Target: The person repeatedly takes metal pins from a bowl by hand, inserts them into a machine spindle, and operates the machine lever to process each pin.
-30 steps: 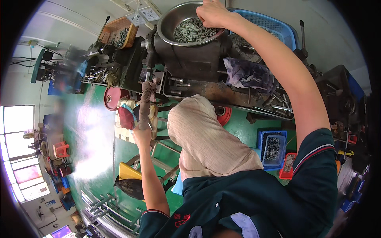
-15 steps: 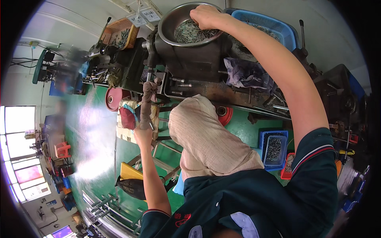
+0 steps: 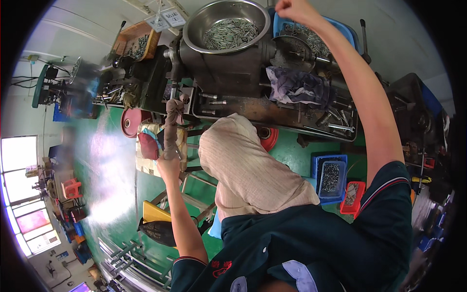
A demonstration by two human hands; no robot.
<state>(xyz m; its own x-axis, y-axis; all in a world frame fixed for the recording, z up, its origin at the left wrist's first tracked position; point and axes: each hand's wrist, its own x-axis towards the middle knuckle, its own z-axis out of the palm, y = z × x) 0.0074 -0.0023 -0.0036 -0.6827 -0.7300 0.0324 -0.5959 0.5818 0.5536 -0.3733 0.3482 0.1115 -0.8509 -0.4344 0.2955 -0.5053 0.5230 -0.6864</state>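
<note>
My left hand (image 3: 168, 166) is closed around the lower end of a long lever handle (image 3: 171, 126) wrapped in brown cloth. The lever joins a dark bench machine (image 3: 224, 70). At the top, my right hand (image 3: 292, 9) is raised above the near side of a blue plastic basket (image 3: 351, 35), its fingers pinched together; whatever they hold is hidden. To its left, a steel bowl (image 3: 192, 31) rests on the machine, with many small metal pins (image 3: 232, 35) inside. Beneath the right forearm, metal parts lie in the basket.
A crumpled purple cloth (image 3: 296, 87) lies over the machine's right part. Loose metal pieces and a wrench (image 3: 341, 127) are on the oily tray. Blue (image 3: 318, 182) and red (image 3: 351, 197) bins stand on the green floor. A padded stool (image 3: 151, 165) is beside my left hand.
My right hand has come out of the steel bowl and moved right, toward the blue basket. The left hand keeps its grip on the lever handle. The view has shifted slightly.
</note>
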